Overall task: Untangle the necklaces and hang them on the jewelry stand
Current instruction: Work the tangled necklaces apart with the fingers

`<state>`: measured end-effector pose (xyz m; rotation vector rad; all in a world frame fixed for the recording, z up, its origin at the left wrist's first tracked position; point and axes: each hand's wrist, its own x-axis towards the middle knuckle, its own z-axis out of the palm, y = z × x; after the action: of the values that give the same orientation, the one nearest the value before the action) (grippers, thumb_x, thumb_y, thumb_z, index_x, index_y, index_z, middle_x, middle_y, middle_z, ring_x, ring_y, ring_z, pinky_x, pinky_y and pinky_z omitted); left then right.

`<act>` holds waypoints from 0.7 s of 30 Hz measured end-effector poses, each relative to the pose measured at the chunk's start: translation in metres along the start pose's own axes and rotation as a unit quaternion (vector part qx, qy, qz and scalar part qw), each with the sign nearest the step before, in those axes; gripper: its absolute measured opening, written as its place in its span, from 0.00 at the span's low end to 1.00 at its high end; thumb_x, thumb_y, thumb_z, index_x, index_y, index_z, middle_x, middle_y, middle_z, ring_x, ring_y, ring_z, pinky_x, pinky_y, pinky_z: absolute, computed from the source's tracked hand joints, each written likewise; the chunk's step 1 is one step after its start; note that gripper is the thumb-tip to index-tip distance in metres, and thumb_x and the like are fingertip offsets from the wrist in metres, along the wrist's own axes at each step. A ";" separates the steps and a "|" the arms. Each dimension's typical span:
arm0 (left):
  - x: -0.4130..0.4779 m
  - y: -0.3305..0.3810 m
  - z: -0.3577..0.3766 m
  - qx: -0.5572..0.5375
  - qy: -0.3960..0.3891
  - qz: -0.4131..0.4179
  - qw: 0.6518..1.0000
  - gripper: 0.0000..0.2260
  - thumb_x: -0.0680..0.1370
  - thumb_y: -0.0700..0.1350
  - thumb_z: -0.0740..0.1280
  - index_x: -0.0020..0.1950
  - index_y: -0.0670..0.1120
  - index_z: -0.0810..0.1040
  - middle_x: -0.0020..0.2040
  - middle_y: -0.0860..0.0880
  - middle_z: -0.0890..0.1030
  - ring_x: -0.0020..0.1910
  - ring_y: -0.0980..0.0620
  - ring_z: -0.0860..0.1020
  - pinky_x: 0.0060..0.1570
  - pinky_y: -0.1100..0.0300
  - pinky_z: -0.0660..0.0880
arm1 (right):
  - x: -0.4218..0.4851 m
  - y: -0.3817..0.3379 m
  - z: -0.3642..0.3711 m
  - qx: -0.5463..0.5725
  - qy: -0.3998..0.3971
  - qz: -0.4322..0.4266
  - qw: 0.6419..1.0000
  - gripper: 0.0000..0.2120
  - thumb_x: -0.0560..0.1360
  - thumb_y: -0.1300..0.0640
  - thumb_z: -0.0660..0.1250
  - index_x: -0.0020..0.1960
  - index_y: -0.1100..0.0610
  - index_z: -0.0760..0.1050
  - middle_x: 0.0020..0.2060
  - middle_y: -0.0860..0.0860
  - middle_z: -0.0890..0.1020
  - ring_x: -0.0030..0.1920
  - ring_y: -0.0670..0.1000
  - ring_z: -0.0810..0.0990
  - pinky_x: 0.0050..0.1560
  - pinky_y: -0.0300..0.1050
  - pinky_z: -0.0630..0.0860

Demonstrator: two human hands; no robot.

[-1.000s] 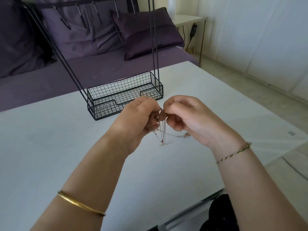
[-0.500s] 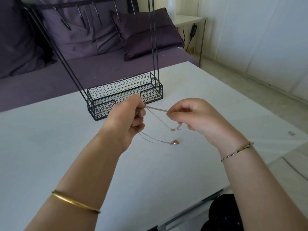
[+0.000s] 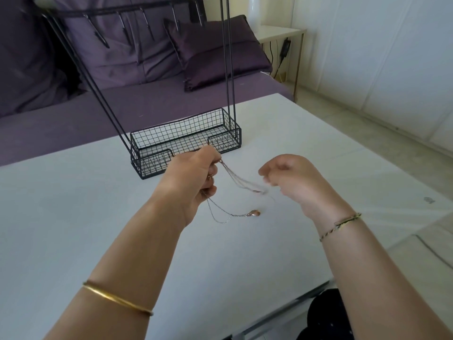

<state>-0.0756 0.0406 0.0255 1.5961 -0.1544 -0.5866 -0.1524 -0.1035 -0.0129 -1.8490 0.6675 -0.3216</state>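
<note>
Head view | we are gripping the necklaces (image 3: pixel 245 184) in our left hand (image 3: pixel 193 177), middle of the frame | the chain that was tight is now going slack and blurry by our right hand (image 3: pixel 294 182); we cannot tell if that hand is pinching it | strands are parting; jewelry stand (image 3: pixel 186 141) behind is waiting

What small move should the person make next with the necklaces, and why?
Probably the right hand should pinch the blurred strand firmly and draw it sideways, away from the left hand. The left hand grips both chains, and the pendant chain hangs below, so pulling apart may show where they cross.
</note>
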 end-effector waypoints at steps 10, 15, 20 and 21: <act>0.000 -0.002 0.002 0.018 -0.020 0.010 1.000 0.09 0.76 0.40 0.64 0.36 0.45 0.73 0.30 0.50 0.70 0.22 0.56 0.63 0.31 0.63 0.69 | -0.012 -0.021 0.019 0.133 -0.043 -0.122 0.983 0.04 0.71 0.60 0.71 0.40 0.51 0.82 0.37 0.47 0.84 0.38 0.40 0.79 0.45 0.40 0.77; 0.001 -0.002 0.002 0.021 -0.012 0.024 0.999 0.06 0.76 0.40 0.65 0.39 0.44 0.74 0.30 0.50 0.72 0.23 0.56 0.66 0.31 0.64 0.72 | -0.012 -0.021 0.020 0.131 -0.039 -0.133 0.982 0.05 0.70 0.60 0.73 0.38 0.52 0.82 0.34 0.47 0.84 0.35 0.40 0.79 0.39 0.33 0.74; 0.001 -0.003 0.004 0.015 -0.004 0.039 0.999 0.08 0.76 0.40 0.67 0.38 0.43 0.75 0.29 0.50 0.74 0.23 0.56 0.68 0.35 0.63 0.73 | -0.011 -0.022 0.023 0.116 -0.024 -0.134 0.984 0.05 0.71 0.60 0.72 0.37 0.53 0.80 0.31 0.45 0.81 0.31 0.39 0.76 0.35 0.34 0.73; 0.001 -0.003 0.004 0.012 -0.005 0.042 0.999 0.08 0.76 0.40 0.67 0.37 0.43 0.75 0.29 0.50 0.74 0.23 0.56 0.69 0.35 0.62 0.73 | -0.010 -0.022 0.024 0.112 -0.021 -0.139 0.984 0.05 0.71 0.61 0.72 0.37 0.53 0.80 0.31 0.45 0.81 0.31 0.39 0.76 0.35 0.33 0.72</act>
<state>-0.0775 0.0368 0.0224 1.6031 -0.2347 -0.5295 -0.1421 -0.0735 -0.0010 -1.7263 0.3267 -0.5180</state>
